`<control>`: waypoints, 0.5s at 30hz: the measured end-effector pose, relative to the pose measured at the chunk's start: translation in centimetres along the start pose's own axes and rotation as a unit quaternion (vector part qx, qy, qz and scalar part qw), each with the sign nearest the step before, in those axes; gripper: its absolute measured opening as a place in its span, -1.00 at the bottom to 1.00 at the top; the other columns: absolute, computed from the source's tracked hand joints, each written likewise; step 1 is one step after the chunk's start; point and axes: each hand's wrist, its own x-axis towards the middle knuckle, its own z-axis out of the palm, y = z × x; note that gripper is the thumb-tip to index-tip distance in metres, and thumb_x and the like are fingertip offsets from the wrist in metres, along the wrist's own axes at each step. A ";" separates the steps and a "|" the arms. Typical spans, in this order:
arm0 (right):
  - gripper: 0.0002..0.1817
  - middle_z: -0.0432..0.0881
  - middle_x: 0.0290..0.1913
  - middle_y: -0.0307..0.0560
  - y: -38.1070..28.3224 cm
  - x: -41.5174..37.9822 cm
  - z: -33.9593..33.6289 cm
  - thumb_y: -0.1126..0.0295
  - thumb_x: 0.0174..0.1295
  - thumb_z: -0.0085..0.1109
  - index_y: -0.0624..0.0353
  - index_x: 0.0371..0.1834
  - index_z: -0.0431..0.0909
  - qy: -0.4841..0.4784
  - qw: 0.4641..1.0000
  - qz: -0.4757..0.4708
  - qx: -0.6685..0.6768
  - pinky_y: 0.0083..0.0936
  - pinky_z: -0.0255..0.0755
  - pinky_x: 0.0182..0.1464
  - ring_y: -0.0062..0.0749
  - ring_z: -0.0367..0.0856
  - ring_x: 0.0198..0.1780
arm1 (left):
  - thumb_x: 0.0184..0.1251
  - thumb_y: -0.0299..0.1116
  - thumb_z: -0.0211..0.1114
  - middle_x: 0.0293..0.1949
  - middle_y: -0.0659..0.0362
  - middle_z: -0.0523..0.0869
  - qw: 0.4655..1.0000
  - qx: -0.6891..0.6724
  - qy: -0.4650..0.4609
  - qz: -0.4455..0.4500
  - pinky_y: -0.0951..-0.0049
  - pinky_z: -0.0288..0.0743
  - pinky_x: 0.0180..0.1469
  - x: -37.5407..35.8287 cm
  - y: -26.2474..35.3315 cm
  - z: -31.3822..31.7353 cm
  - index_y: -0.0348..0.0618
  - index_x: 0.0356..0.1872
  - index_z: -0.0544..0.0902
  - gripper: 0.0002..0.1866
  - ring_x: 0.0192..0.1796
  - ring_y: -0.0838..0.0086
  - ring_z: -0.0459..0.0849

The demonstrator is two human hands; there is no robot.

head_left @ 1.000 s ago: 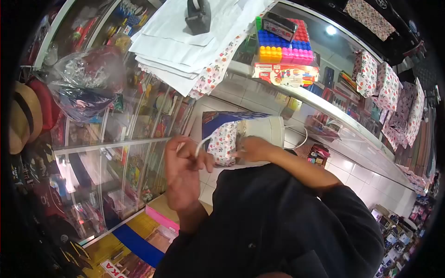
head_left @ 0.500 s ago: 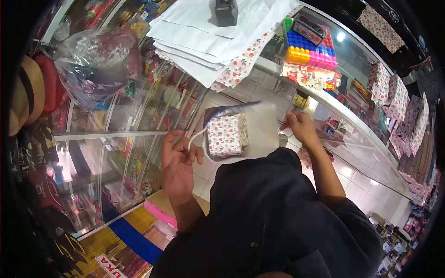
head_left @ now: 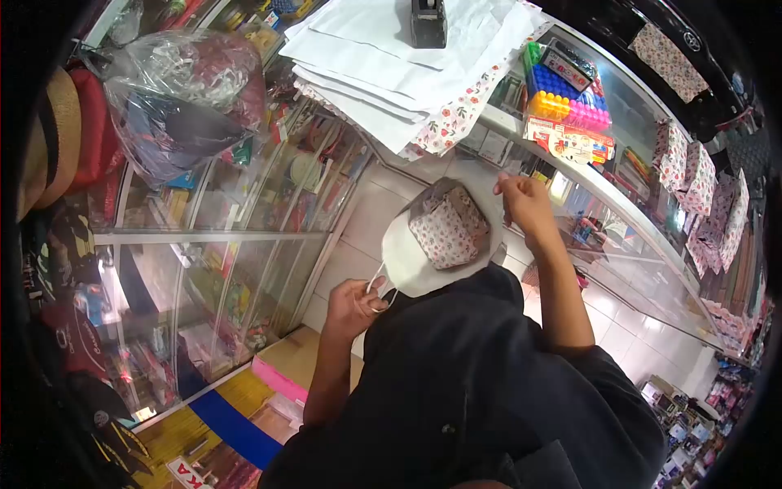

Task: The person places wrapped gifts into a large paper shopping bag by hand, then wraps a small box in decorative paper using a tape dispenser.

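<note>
A white bag hangs mouth up in front of my body, above the tiled floor. Inside it lie packages wrapped in floral paper, partly covered by the bag's wall. My left hand is closed around the white cord handle at the bag's near left side. At the bag's right rim, my right hand has its fingers curled in a pinch on the bag. Whether a second cord is in that pinch is hidden.
White sheets and floral paper lie on the glass counter ahead, under a black tape dispenser. Right of them are colourful stacked items. A glass showcase stands left, with a plastic-wrapped bundle on top.
The bag has swung right and tilted, so its mouth faces me more and the packages show further right. My left hand has moved right and down, closing on the cord. My right hand rose slightly.
</note>
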 end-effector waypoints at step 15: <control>-0.62 0.31 -0.62 -0.49 -4.8 -7.5 -7.9 0.17 0.53 0.20 0.32 -0.22 0.77 0.124 0.990 -0.073 -0.014 -0.58 -0.02 -0.52 -0.79 0.16 -0.57 | 0.69 -0.32 -0.11 -0.39 0.00 0.71 0.759 0.434 -0.389 0.289 0.06 0.56 0.25 -3.6 -3.9 15.6 -0.35 -0.38 0.63 -0.55 -0.13 0.19 0.78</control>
